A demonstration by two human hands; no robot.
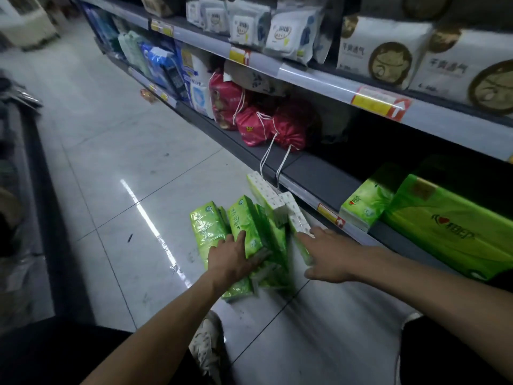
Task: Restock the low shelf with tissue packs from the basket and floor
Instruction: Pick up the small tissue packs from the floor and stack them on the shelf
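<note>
A person is reaching down in a shop aisle, left hand (pixel 233 258) lying flat with fingers (pixel 241 238) spread over green tissue packs (pixel 249 222) leaning together on the tiled floor (pixel 125 168), just beside the low shelf (pixel 313 173). The right hand (pixel 331 257) is touching the rightmost pack, fingers straight and slightly apart.

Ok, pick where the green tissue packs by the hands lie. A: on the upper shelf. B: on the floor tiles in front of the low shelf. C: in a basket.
B: the green tissue packs lie clustered on the floor tiles in front of the low shelf, the left hand resting flat on them.
</note>
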